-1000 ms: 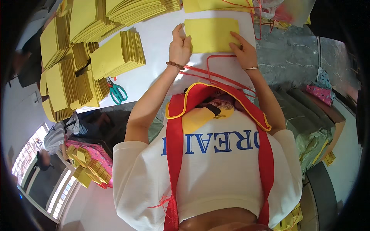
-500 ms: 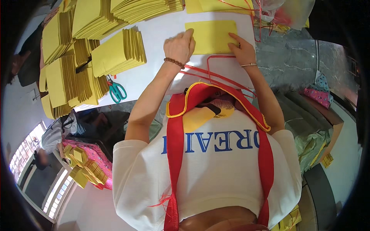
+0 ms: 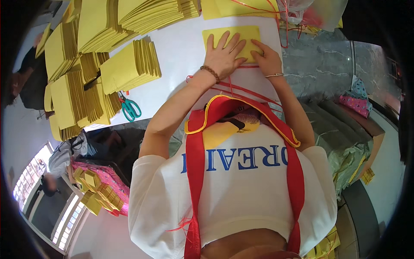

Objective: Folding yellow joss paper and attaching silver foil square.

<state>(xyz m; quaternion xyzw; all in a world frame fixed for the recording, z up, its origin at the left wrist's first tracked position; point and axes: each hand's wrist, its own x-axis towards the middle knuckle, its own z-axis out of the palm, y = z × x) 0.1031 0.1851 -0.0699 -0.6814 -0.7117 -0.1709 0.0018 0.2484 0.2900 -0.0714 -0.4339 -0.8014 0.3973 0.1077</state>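
Observation:
A yellow paper rectangle [image 3: 253, 32] lies flat on the white tabletop [image 3: 177, 47]; whether it is one sheet or several layers is hard to see. Spread wide, my left hand [image 3: 224, 56] presses palm-down over its left and middle part. At its right edge rests my right hand [image 3: 269, 59], index finger and thumb apart and touching the paper, the other fingers partly hidden. Red plastic straps [image 3: 252, 96] run across the table just below the paper, and one passes near my left wrist. Neither hand lifts anything.
Stacks of folded yellow paper [image 3: 129, 60] crowd the table's left and far sides. Teal-handled scissors [image 3: 130, 109] lie by the near left edge. More yellow paper [image 3: 241, 8] with red strap is at the back. Green-wrapped bundles [image 3: 340, 142] stand on the right. Another person [image 3: 60, 159] is at the left.
My left hand has slid right from the paper's upper left corner and opened flat on it. My right hand stays at the right edge, with the thumb slightly lower.

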